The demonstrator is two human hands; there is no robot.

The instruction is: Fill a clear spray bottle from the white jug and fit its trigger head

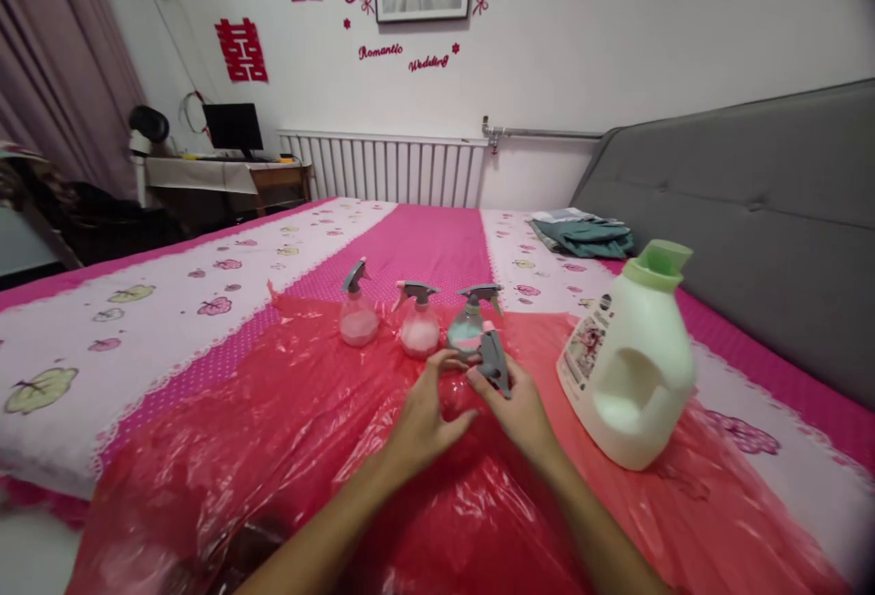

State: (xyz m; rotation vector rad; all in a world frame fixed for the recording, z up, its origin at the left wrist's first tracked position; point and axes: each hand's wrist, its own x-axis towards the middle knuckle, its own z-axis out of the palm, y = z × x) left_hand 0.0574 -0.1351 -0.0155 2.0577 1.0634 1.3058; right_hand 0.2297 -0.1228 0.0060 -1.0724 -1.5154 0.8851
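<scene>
My right hand (519, 408) is closed around the grey trigger head (493, 360) of a spray bottle, which has a pink nozzle tip. My left hand (425, 417) curls beside it, thumb apart from the fingers, around what looks like the clear bottle body (457, 387); red plastic shows through and its outline is hard to see. Just beyond stand a spray bottle with pale green liquid (465, 326), partly covered by the held head, and two spray bottles with pink liquid, one in the middle (419, 333) and one at left (358, 323).
A large white detergent jug (633, 367) with a green cap stands to the right. Red plastic sheeting (273, 431) covers the near part of the bed (437, 244). Folded clothes (581, 235) lie near the grey headboard (752, 194). A desk with a monitor (233, 128) is far left.
</scene>
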